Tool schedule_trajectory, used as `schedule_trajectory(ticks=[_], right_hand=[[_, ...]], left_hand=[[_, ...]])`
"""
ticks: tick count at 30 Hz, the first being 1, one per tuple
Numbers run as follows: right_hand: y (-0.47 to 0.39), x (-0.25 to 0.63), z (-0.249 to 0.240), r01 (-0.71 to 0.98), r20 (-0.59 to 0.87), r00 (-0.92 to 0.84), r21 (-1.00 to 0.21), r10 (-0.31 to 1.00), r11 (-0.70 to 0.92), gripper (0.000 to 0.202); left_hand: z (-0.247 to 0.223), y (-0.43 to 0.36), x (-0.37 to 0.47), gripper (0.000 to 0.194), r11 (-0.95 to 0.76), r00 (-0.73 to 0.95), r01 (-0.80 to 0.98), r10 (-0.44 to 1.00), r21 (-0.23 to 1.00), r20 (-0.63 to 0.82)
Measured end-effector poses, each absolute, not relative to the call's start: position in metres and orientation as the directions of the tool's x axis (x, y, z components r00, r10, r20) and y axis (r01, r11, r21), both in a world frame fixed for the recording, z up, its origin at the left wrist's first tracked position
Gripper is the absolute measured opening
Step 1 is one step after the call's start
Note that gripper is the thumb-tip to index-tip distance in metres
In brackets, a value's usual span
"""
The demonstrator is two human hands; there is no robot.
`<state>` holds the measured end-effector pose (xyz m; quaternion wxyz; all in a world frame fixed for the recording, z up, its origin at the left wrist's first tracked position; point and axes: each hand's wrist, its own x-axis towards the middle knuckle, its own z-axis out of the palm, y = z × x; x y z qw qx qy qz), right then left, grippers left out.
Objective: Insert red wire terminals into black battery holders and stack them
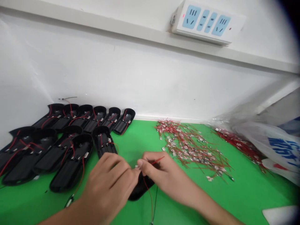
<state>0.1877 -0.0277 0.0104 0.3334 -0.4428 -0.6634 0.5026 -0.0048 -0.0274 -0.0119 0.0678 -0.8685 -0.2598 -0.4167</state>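
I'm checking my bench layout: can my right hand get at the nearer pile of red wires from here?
Probably yes: your right hand is near that pile of red wires, with nothing visible blocking the green tabletop between them, though its grip looks busy with a single red wire.

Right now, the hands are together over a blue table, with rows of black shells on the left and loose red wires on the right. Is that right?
Not quite: the table is green, not blue, as the head view shows. The left hand and right hand are together over it, with rows of black shells on the left and loose red wires on the right.
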Motion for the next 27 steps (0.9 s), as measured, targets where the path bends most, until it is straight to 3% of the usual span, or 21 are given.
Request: schedule_trajectory(ticks=[4, 7, 10, 13, 18, 23, 27], right_hand=[[-0.028, 0.191, 0.012, 0.150, -0.026, -0.412, -0.988, 0.911, 0.040, 0.032], [-0.026, 0.194, 0.014, 0.175, 0.032, -0.360, -0.979, 0.932, 0.101, 0.026], [-0.021, 0.203, 0.018, 0.330, 0.170, -0.281, -0.907, 0.945, 0.261, 0.020], [-0.017, 0.214, 0.019, 0.441, 0.228, -0.258, -0.837, 0.939, 0.324, 0.015], [-0.017, 0.221, 0.011, 0.503, 0.064, -0.290, -0.838, 0.955, 0.208, 0.011], [-0.017, 0.217, 0.000, 0.635, -0.091, -0.282, -0.764, 0.955, 0.115, 0.011], [-0.014, 0.217, -0.004, 0.633, -0.126, -0.265, -0.770, 0.956, 0.074, 0.010]], left_hand=[[-0.008, -0.025, -0.011, 0.016, -0.849, 0.571, 0.528, 0.341, -0.016, 0.747], [0.000, -0.025, -0.010, 0.011, -0.826, 0.586, 0.561, 0.348, -0.056, 0.732], [0.006, -0.032, -0.004, 0.011, -0.806, 0.573, 0.587, 0.481, 0.077, 0.663], [0.000, -0.042, 0.002, 0.031, -0.753, 0.577, 0.631, 0.616, 0.187, 0.536], [-0.021, -0.045, 0.005, 0.034, -0.699, 0.586, 0.678, 0.701, 0.228, 0.407], [-0.024, -0.037, 0.004, 0.035, -0.715, 0.587, 0.668, 0.677, 0.208, 0.443], [-0.023, -0.037, 0.003, 0.039, -0.731, 0.594, 0.654, 0.656, 0.196, 0.466]])
